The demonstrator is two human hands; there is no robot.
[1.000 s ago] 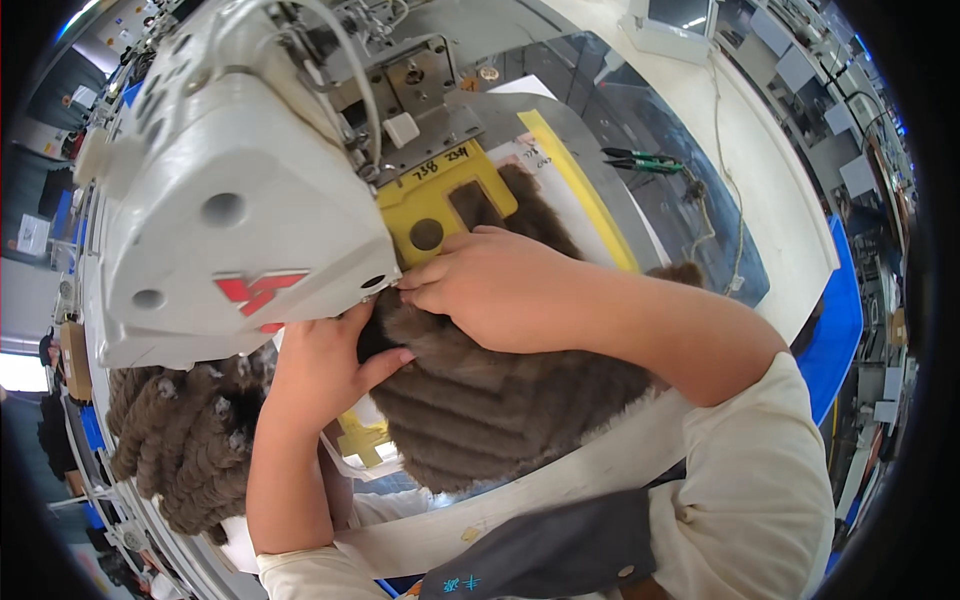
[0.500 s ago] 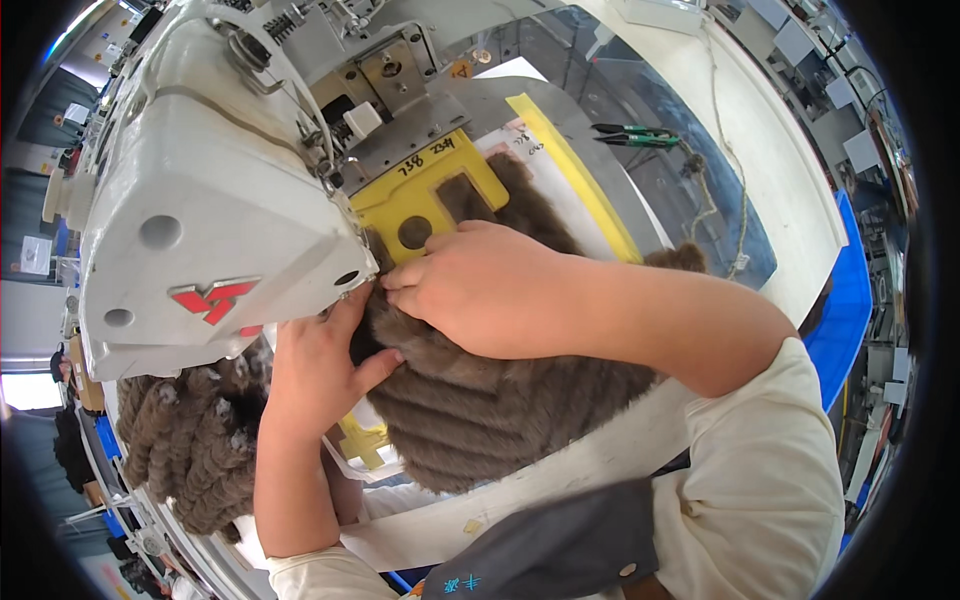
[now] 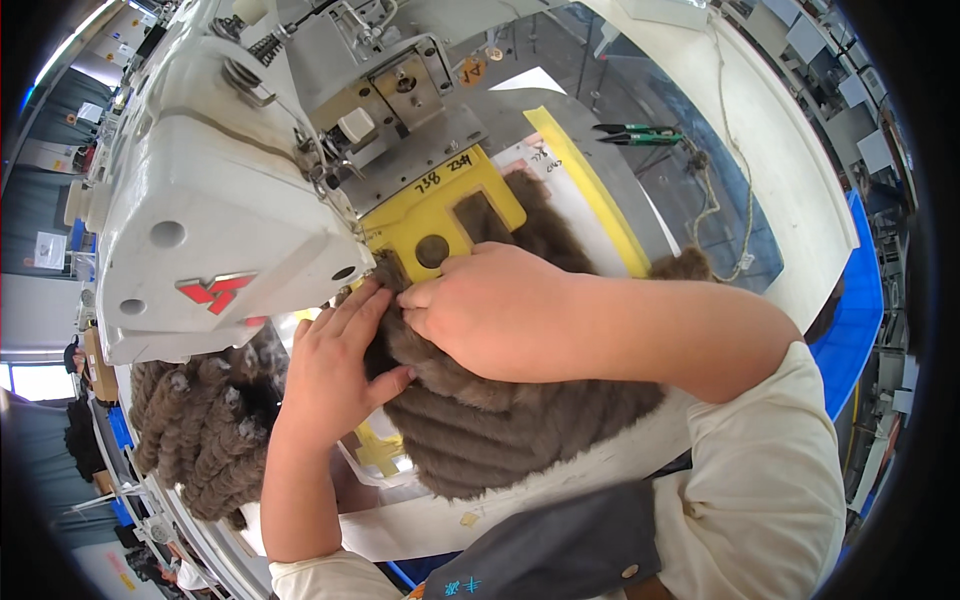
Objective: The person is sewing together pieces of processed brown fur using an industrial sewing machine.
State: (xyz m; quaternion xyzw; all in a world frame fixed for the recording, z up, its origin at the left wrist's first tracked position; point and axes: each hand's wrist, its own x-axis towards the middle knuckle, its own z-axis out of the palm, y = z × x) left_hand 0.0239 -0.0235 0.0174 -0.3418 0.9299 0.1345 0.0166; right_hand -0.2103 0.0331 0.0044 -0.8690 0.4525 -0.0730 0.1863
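A brown, ribbed fur piece [image 3: 510,435] lies under both of my hands beside the head of a white sewing machine [image 3: 225,235]. My left hand [image 3: 330,370] rests at its left edge, close below the machine head, fingers stretched forward and thumb spread out over the fur. My right hand [image 3: 490,315] has its fingers bent down and pressed together on the fur, just right of the left fingertips. Beyond them is a yellow plate [image 3: 425,215] with a round hole and a rectangular cutout. The machine head hides the needle area.
A bundle of brown fur strips [image 3: 205,430] hangs left, below the machine. Green-handled thread snips [image 3: 640,134] lie on the dark clear panel, tied to a cord [image 3: 703,180]. A yellow strip [image 3: 585,190] borders white paper. A blue bin [image 3: 850,310] stands at the right.
My left fingers, partly hidden by the machine head before, now show laid out on the fur edge. My right hand stays on the fur. The whole view has shifted slightly.
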